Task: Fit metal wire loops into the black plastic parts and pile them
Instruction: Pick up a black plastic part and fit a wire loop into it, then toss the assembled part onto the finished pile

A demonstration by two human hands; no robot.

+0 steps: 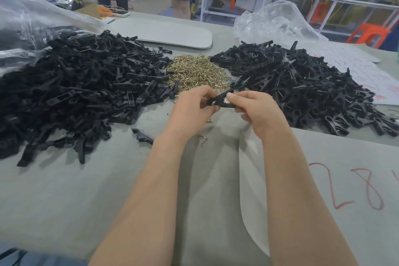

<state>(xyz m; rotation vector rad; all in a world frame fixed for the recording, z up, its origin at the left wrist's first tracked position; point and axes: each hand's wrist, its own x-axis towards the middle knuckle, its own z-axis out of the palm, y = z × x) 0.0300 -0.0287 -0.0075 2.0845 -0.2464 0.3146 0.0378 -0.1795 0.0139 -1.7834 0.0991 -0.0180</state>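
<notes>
Both hands meet above the table's middle on one black plastic part (222, 100). My left hand (192, 106) pinches its left end and my right hand (254, 107) grips its right end, thumb on top. A bit of metal wire shows at the part between my fingers. Behind my hands lies a heap of brass-coloured wire loops (195, 71). A large pile of black parts (82, 93) spreads on the left. Another pile of black parts (302, 84), with wires showing in them, lies on the right.
A loose black part (142, 135) and two stray wire loops (201, 139) lie on the grey table near my left forearm. Clear plastic bags sit at far left (32, 21) and back right (274, 21). Two people stand beyond the table.
</notes>
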